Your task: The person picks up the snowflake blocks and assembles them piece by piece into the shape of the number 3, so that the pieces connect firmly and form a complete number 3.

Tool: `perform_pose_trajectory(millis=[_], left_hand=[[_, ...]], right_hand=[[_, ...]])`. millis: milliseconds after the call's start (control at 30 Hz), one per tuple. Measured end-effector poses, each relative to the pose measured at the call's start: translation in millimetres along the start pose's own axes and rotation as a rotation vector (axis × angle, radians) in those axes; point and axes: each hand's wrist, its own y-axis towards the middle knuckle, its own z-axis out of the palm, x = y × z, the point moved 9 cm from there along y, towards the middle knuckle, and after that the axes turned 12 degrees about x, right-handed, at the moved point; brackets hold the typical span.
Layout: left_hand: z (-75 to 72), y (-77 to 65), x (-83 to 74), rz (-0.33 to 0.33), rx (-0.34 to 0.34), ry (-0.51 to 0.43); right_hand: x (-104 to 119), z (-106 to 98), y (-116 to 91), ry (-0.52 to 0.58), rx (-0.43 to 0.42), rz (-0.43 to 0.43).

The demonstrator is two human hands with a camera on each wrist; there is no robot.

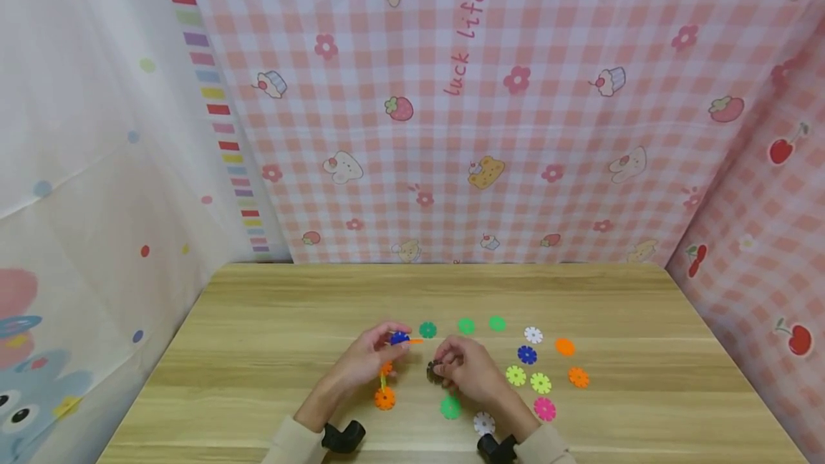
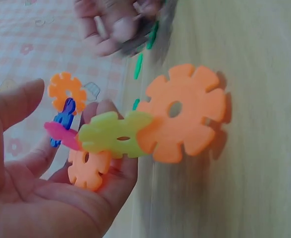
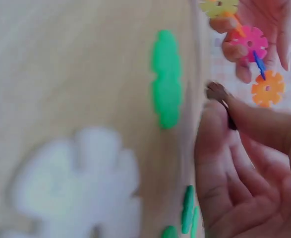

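Note:
My left hand (image 1: 366, 362) holds a chain of notched plastic discs joined slot to slot. In the left wrist view a large orange disc (image 2: 204, 106) ends the chain close to the tabletop. A yellow-green disc (image 2: 100, 133), a second orange disc (image 2: 88, 173), a pink disc (image 2: 63, 135), a blue disc (image 2: 62, 119) and a far orange disc (image 2: 61, 89) make up the rest. The right hand (image 1: 475, 372) pinches a dark brown notched disc (image 3: 216, 92) between thumb and finger. Brown disc and chain are apart.
On the wooden table (image 1: 258, 306) lie several loose discs. Green ones include a disc (image 1: 450, 407) between the hands; a white disc (image 1: 484, 422) is by the right wrist. Blue (image 1: 527, 354), yellow-green (image 1: 541, 383), pink (image 1: 544, 409) and orange discs (image 1: 579, 377) lie right.

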Motion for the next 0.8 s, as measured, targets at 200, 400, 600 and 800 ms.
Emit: perform_pose_trajectory(millis=[200,400,600,800], left_hand=[[5.0,2.5,-2.2,0.011,-0.012,-0.004],[8.2,4.8,-5.0,0.012,-0.022,-0.019],[11.2,7.9,-7.8,0.025,-0.018,-0.015],[14.3,9.2,-9.9,0.023,-0.012,-0.019]], right_hand=[[9,-22,-4,0.198,-0.179,-0.056],[16,-29,-7,0.253,-0.234,-0.079],[20,-29,-9,0.261,-0.245,-0.083],[21,-31,-10,0.277,-0.252,-0.087]])
